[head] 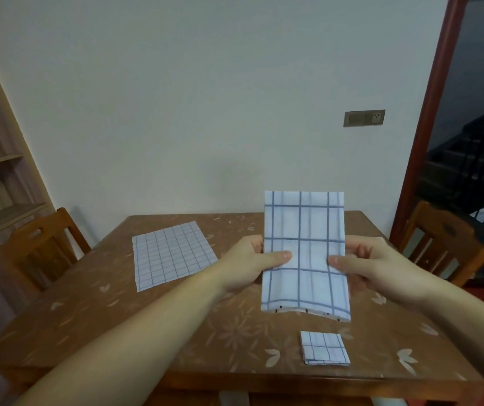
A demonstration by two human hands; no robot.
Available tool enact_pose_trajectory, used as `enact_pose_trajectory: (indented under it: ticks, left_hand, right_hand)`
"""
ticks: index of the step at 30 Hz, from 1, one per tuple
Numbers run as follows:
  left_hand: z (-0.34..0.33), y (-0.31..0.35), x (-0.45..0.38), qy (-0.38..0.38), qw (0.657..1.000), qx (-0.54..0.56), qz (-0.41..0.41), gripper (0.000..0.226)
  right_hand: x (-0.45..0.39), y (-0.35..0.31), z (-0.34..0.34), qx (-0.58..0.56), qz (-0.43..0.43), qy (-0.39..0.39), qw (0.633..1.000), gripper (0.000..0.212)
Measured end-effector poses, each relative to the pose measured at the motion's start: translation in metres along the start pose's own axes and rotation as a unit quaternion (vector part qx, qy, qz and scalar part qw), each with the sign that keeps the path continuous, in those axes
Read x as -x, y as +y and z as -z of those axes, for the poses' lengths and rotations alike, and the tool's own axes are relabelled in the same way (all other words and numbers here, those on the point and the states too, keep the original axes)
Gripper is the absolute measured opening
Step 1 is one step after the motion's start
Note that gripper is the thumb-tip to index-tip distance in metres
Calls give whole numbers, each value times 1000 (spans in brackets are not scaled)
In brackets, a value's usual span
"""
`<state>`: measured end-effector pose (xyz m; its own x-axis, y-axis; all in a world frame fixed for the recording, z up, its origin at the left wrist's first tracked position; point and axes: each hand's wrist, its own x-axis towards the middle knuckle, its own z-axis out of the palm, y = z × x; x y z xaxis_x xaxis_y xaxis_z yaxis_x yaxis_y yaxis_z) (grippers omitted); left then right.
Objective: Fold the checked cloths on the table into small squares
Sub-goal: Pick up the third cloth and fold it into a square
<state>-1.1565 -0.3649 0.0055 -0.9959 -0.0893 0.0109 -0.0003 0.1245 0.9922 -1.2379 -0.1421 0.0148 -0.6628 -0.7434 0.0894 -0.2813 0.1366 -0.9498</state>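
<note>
I hold a blue-checked cloth [305,230], folded into a tall strip, upright in the air above the table. My left hand [249,263] pinches its left edge at mid-height and my right hand [372,263] pinches its right edge, thumbs on the near face. A second checked cloth [172,254] lies spread flat on the table's far left. A small folded square of checked cloth [324,348] rests near the front edge, below the held strip.
The brown table [118,323] has a floral-patterned top. Wooden chairs stand at the left [41,247] and the right [442,244]. A white wall is behind, shelves at the far left, and a doorway with stairs at the right.
</note>
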Motion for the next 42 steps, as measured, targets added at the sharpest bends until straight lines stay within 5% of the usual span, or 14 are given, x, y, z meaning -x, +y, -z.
enact_pose_trajectory:
  ticks: [3, 6, 9, 13, 17, 21, 25, 28, 31, 42]
  left_hand:
    - [3, -3, -3, 5, 999, 47, 26, 21]
    - [4, -5, -5, -6, 991, 127, 31, 22]
    - [3, -3, -6, -5, 987, 157, 30, 33]
    - [1, -3, -8, 6, 975, 210, 74, 25]
    - [1, 0, -2, -84, 981, 126, 125, 56]
    - [-4, 0, 1, -72, 991, 62, 98, 26]
    - [-10, -2, -2, -35, 995, 54, 74, 23]
    - [-12, -3, -4, 14, 999, 18, 48, 33]
    - [-10, -6, -6, 51, 998, -42, 5, 40]
    - [-15, -5, -1, -49, 986, -156, -43, 23]
  right_hand:
    - [-2, 5, 4, -67, -1, -2, 998, 28]
    - [-6, 16, 9, -110, 8, -37, 993, 60]
    - [-9, 13, 8, -121, 16, 22, 992, 16]
    - [-8, 6, 5, -69, 23, 68, 995, 36]
    - [-6, 1, 2, -4, 47, 110, 993, 37]
    - [-6, 5, 1, 57, 77, 135, 986, 30]
    - [-7, 7, 1, 115, 110, 131, 979, 30]
    - [-6, 11, 7, 109, 70, 72, 989, 30]
    - [-2, 12, 12, 16, -7, -35, 999, 53]
    - [3, -9, 8, 136, -42, -67, 988, 50]
